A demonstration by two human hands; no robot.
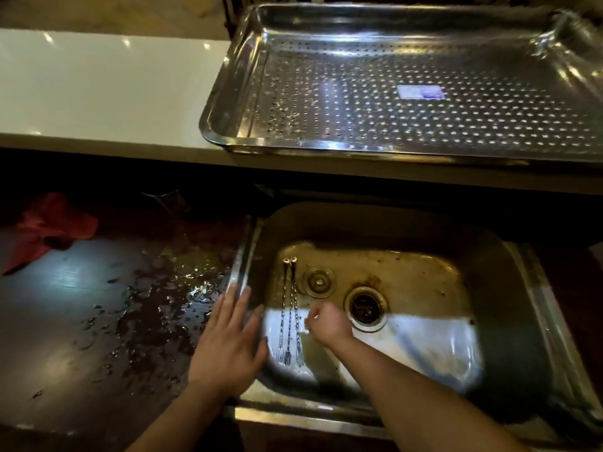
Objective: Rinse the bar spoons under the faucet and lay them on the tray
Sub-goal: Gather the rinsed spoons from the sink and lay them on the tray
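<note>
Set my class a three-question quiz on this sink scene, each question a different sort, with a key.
1. True or false: the bar spoons already lie on the tray.
2. The left hand rests on: A the left rim of the sink; B the tray; C the bar spoons.
3. Fill in: ___ spoons lie on the floor of the sink.
Key: 1 false; 2 A; 3 three.

Both bare forearms reach forward, the left hand [228,340] lying palm down with its fingers straight and slightly spread, the right hand [326,324] just beside it, lower, back upward, its fingers curled in toward the palm.
</note>
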